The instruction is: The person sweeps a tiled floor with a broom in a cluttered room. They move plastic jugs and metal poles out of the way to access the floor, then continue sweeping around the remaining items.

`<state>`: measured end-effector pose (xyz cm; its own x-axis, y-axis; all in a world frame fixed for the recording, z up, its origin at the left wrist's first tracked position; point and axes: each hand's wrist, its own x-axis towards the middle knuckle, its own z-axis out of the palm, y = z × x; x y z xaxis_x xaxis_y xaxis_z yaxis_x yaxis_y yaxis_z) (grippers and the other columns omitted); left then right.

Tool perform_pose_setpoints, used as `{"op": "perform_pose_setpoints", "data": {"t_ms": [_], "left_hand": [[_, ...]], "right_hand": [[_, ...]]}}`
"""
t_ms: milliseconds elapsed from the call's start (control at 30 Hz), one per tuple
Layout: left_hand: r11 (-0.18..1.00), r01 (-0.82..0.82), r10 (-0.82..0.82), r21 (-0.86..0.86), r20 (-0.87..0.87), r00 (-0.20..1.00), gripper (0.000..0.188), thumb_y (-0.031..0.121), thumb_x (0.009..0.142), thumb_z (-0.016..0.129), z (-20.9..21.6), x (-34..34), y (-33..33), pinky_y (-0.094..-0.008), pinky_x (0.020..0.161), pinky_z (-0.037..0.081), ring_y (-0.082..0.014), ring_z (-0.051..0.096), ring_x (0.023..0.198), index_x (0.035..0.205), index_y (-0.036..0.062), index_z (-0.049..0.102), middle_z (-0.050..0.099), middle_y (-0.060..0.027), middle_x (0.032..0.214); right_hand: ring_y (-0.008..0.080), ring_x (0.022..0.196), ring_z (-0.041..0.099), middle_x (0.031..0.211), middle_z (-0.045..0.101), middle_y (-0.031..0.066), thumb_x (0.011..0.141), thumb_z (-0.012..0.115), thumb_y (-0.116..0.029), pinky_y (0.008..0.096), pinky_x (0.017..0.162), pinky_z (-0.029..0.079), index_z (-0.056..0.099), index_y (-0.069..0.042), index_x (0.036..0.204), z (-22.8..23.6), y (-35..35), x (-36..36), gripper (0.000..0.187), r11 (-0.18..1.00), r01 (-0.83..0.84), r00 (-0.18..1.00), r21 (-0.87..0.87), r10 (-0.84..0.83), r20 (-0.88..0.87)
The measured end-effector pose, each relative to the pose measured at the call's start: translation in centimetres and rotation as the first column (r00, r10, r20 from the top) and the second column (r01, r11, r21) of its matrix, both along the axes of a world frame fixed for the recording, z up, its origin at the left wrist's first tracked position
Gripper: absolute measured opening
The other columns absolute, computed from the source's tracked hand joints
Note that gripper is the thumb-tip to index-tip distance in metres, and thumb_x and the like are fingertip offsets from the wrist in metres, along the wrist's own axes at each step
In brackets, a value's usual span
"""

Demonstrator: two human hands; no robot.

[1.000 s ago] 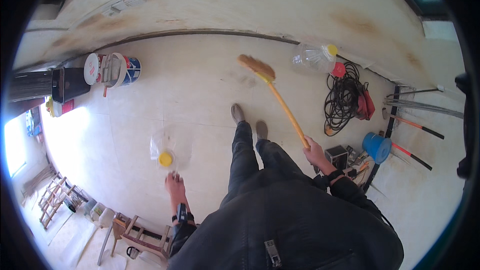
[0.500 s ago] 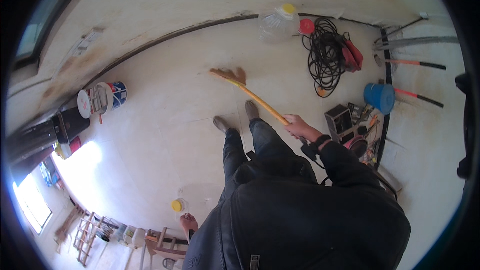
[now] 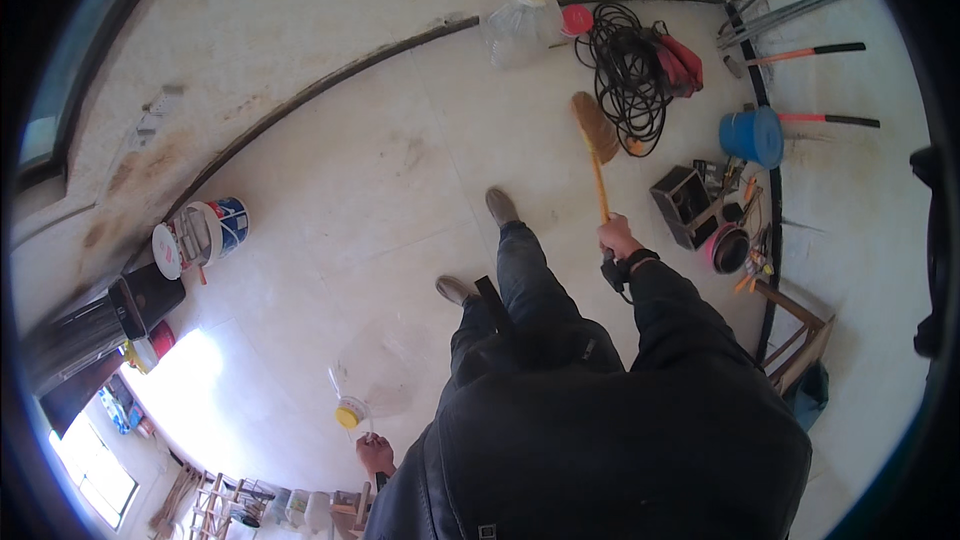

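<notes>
- A pale floor point(image 3: 300, 260) spreads across the room to a stained wall point(image 3: 330, 20); along the far right lie a coil of black cable point(image 3: 622, 80) and a red bag point(image 3: 681, 68), with a blue bucket point(image 3: 750, 137) and a dark box point(image 3: 684, 206) nearer on the right.
- The broom point(image 3: 599, 145) is on the right, its head at the far end just beside the cable, its yellow handle running near to the right hand point(image 3: 618, 235).
- The right fingers are wrapped around the handle.
- The broom should be light: a stiff handle, bristles that bend and spring back. It looks hard to break, and a bare handle may turn in a loose grip; mid-handle, where the hand is, seems a sound place to hold.
- The clear bottle point(image 3: 372, 378) is at the near left, its yellow cap point(image 3: 349, 413) just beyond the left hand point(image 3: 376, 454).
- The left fingers are curled in by the cap; I cannot tell whether they pinch anything.
- The bottle's walls look thin, so it would likely be light, slick and easily dented. The firmer neck below the cap seems the better hold; squeezing the body could buckle it.
</notes>
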<state>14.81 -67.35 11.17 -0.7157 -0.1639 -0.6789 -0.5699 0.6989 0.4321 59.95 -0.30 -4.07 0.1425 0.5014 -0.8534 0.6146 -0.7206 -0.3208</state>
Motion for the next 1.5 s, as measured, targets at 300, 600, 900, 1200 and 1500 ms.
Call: {"op": "perform_pose_setpoints", "data": {"t_ms": [300,600,900,1200,1500], "left_hand": [[0.813,-0.348,0.305,0.467,0.168,0.937,0.011,0.02,0.093,0.056,-2.2,-6.0,-2.6,-0.0272,0.058,0.044,-0.0132,0.055,0.065,0.089,0.0099,0.055,0.056,0.0,0.074],[0.725,-0.609,0.587,0.321,0.173,0.791,0.012,0.02,0.094,0.056,-0.4,-5.1,-3.1,-0.0264,0.053,0.042,-0.0128,0.052,0.059,0.092,0.0091,0.053,0.055,-0.0006,0.076],[0.648,-0.712,0.704,0.271,0.143,0.695,0.007,0.02,0.096,0.053,1.4,-0.8,-6.4,-0.0264,0.053,0.04,-0.0133,0.053,0.062,0.095,0.0127,0.052,0.056,0.0002,0.079],[0.477,-0.851,0.839,0.218,0.174,0.515,0.01,0.023,0.097,0.053,1.0,5.0,-11.6,-0.0268,0.055,0.043,-0.0141,0.057,0.064,0.096,0.013,0.053,0.057,0.0004,0.081],[0.41,-0.897,0.884,0.167,0.17,0.436,0.012,0.022,0.097,0.055,-0.8,2.5,-15.3,-0.027,0.057,0.044,-0.0148,0.058,0.067,0.1,0.0106,0.055,0.057,-0.0021,0.082]], "right_hand": [[0.0135,0.047,0.054,0.071,0.06,0.0072,0.083,0.062,-0.01,0.0305,0.038,0.044,0.051,-0.007,0.141,10.2,-15.6,1.0,0.059,0.977,-0.181,0.958,-0.114,0.149,-0.246],[0.0164,0.044,0.052,0.065,0.057,0.0066,0.088,0.055,-0.008,0.0335,0.037,0.044,0.052,-0.005,0.126,6.9,-25.5,3.9,0.038,0.991,0.134,0.984,0.008,-0.132,-0.118],[0.0196,0.041,0.051,0.058,0.053,0.009,0.089,0.049,-0.003,0.0345,0.035,0.041,0.052,0.001,0.09,3.8,-22.4,-9.5,0.005,0.978,-0.025,0.953,-0.207,-0.04,-0.301],[0.0151,0.041,0.051,0.06,0.054,0.0054,0.089,0.052,-0.004,0.0321,0.036,0.043,0.052,-0.004,0.134,11.6,-15.1,-16.0,0.046,0.939,-0.344,0.897,-0.002,0.328,-0.296],[0.0203,0.044,0.055,0.06,0.055,0.0102,0.086,0.048,-0.002,0.0357,0.037,0.043,0.055,-0.002,0.107,-1.3,-12.8,-33.9,0.022,0.907,-0.407,0.891,0.105,0.42,-0.174]]}}
